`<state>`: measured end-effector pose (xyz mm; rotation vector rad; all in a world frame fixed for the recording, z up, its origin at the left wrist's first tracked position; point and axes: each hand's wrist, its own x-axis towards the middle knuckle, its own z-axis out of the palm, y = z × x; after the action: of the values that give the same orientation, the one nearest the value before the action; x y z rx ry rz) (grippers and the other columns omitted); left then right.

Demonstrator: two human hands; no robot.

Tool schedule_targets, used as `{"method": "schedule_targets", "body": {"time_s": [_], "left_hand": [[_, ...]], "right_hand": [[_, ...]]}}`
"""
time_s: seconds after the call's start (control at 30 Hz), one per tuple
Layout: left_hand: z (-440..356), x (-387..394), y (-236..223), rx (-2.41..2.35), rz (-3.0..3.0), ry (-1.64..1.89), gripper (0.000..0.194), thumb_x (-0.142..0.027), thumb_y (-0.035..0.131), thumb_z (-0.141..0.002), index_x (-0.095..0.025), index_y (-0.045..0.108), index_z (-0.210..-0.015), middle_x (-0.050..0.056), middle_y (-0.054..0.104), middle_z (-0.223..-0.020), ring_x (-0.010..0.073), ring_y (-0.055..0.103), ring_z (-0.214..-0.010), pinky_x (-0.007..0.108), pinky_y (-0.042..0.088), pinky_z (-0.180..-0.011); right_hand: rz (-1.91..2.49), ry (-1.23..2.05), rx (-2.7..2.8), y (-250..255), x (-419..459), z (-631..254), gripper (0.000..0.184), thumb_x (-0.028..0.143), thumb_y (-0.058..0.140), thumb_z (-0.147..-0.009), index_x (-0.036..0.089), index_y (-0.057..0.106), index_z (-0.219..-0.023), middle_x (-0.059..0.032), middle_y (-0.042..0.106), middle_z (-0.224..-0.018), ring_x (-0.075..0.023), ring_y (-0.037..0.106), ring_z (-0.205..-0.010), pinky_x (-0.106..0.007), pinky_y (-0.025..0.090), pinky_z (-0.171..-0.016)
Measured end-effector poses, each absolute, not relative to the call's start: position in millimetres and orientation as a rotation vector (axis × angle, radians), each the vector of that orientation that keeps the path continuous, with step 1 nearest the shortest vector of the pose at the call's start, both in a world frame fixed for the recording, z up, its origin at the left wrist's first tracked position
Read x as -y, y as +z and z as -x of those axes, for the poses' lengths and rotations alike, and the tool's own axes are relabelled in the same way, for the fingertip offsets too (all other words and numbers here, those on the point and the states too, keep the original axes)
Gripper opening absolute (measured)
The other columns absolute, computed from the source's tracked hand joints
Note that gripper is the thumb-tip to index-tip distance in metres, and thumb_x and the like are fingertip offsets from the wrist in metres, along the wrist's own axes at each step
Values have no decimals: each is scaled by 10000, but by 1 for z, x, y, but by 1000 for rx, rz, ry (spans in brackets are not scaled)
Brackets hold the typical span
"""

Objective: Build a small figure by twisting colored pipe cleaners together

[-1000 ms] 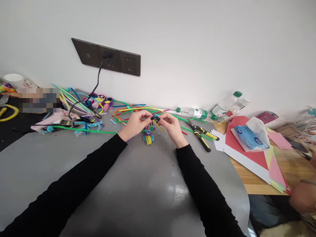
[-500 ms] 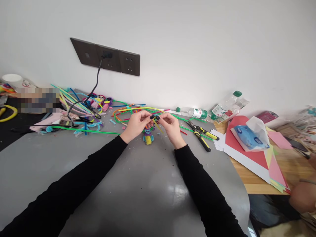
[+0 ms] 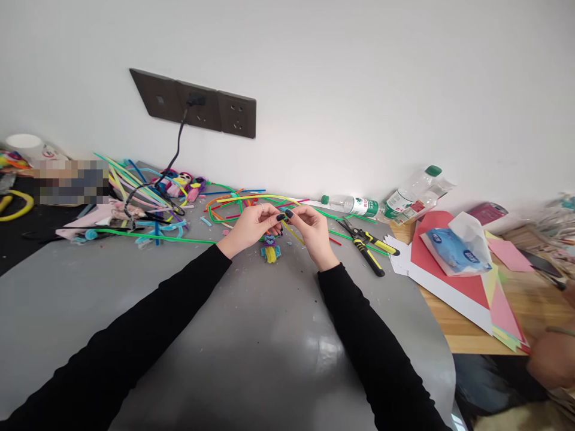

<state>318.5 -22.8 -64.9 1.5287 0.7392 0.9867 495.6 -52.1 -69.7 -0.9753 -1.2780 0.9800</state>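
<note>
My left hand (image 3: 251, 227) and my right hand (image 3: 314, 233) meet above the grey mat (image 3: 251, 335), fingertips pinched together on a thin yellow pipe cleaner (image 3: 291, 232) that slants down to the right between them. Both hands are closed on it. Just below the fingers a small figure (image 3: 270, 248) of yellow, blue and purple pipe cleaners lies on the mat. Black sleeves cover both forearms.
Loose coloured pipe cleaners (image 3: 148, 197) pile up at the back left under a wall socket panel (image 3: 197, 108) with a black cable. Yellow-handled pliers (image 3: 368, 245), plastic bottles (image 3: 404, 197), a tissue pack (image 3: 453, 251) and coloured paper (image 3: 453, 281) lie right. Another person's hand (image 3: 550, 359) shows at the lower right.
Both hands have stayed nearly in place; the fingers shifted slightly on the yellow pipe cleaner, drawing a little closer together.
</note>
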Motion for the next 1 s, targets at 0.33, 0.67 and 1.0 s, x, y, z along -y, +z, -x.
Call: {"method": "schedule_targets", "body": {"time_s": [0.33,0.67,1.0], "left_hand": [[-318,23,-67,-731,-1446,1035,542,-619,861,-695,-157,645,-879,41,723,-782,176,697,-669,329,609,-685],[-324,27,-67,-775,-1317,1215,529,-609,888,-655,-157,679,-834,58,745,-825,203,722,-728,378,634,-761],[-326,23,-69,-801,-1265,1312,486,-572,918,-605,-166,718,-781,18,696,-740,143,616,-648,299,542,-681]], "right_hand": [[996,1012,1293,-66,56,-494,328,492,795,-792,216,621,-760,16,616,-753,-140,563,-706,-293,468,-697],[1006,906,1416,-65,57,-490,329,521,743,-843,224,616,-782,6,627,-760,-151,584,-717,-309,496,-719],[1016,690,1658,-68,61,-486,164,357,554,-983,233,623,-901,-13,659,-847,-158,582,-746,-304,483,-735]]}}
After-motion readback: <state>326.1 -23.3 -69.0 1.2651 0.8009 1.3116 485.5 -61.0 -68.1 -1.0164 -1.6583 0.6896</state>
